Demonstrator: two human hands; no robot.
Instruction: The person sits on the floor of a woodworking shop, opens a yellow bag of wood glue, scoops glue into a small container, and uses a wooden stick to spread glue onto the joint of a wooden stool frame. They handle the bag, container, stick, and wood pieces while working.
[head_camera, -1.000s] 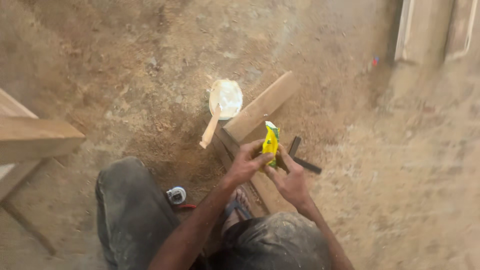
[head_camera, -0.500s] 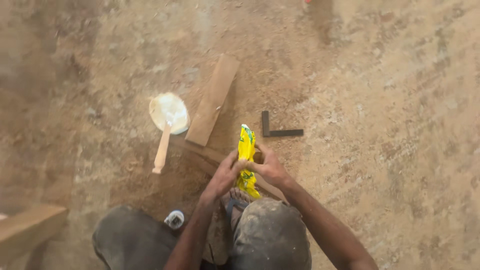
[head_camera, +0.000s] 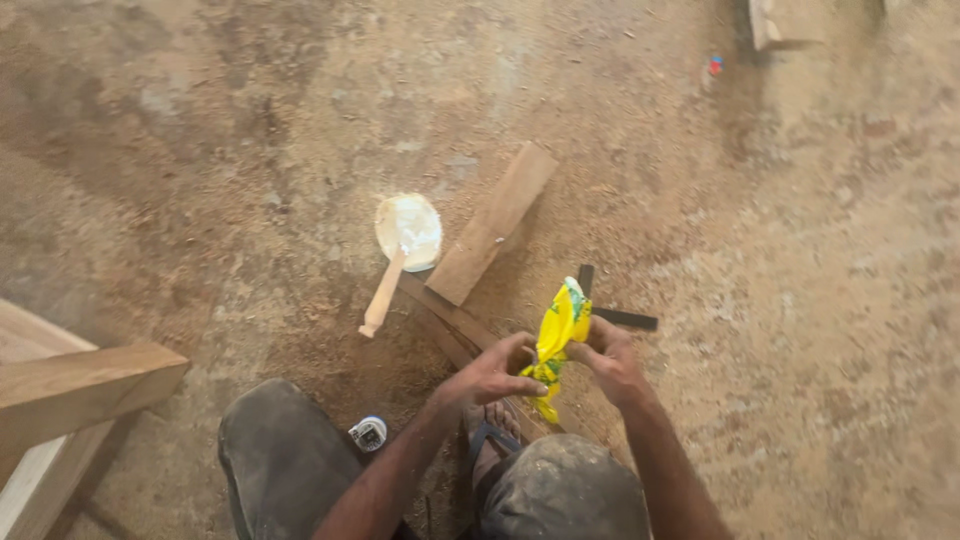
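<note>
Both my hands grip a yellow plastic pouch (head_camera: 560, 330) with green print, held upright over my knees. My left hand (head_camera: 492, 372) clasps its lower part and my right hand (head_camera: 607, 357) pinches its upper right side. Just beyond the pouch a black metal square (head_camera: 622, 316) lies on the dirt floor. A short wooden plank (head_camera: 492, 224) rests across a darker strip of wood (head_camera: 447, 315). Beside it sits a round white lid of white paste (head_camera: 408, 228) with a wooden stick (head_camera: 384, 295) lying in it.
A small tape measure (head_camera: 368, 433) lies by my left knee (head_camera: 285, 455). A wooden frame (head_camera: 70, 385) juts in from the left edge. Timber pieces (head_camera: 775, 22) lie at the top right. Sawdust covers the dirt floor (head_camera: 820, 300).
The view has swung to the left, so the plank, lid and square sit further right in the frame. The pouch stays in both hands, with my grip shifting slightly on it.
</note>
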